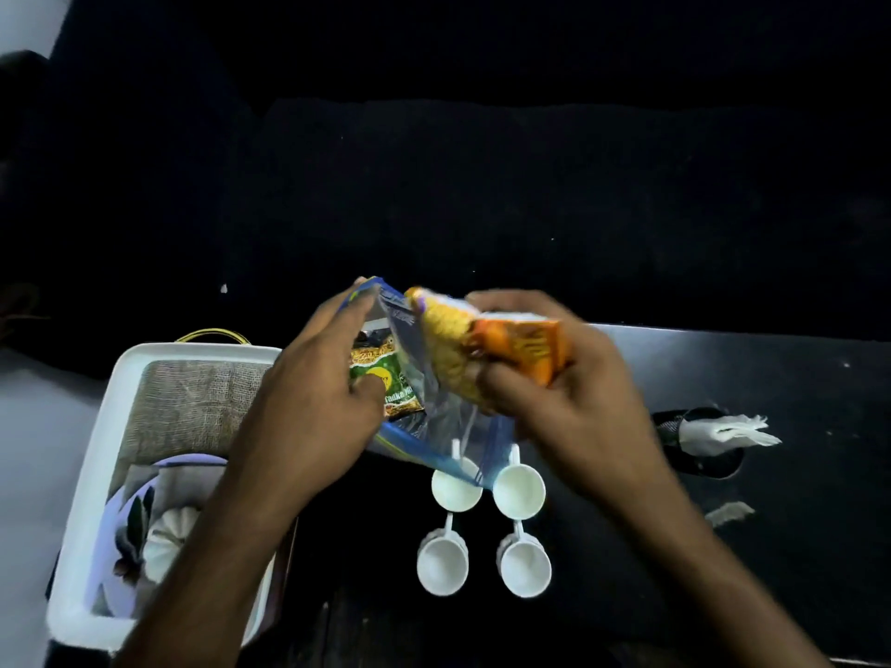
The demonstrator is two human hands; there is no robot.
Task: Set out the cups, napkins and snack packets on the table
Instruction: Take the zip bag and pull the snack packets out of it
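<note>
Dark worktop (pixel 723 378) carries four white cups (pixel 484 527) nearest, directly beneath a clear zip bag (pixel 436 429); a slipped packet could knock one over. Above them, the left hand (pixel 318 402) grips the bag with a green snack packet (pixel 381 378) inside, while the right hand (pixel 554 378) clutches an orange snack packet (pixel 501 354) at its mouth. Napkins (pixel 728 431) lie right; a white bin (pixel 111 455) stands left.
</note>
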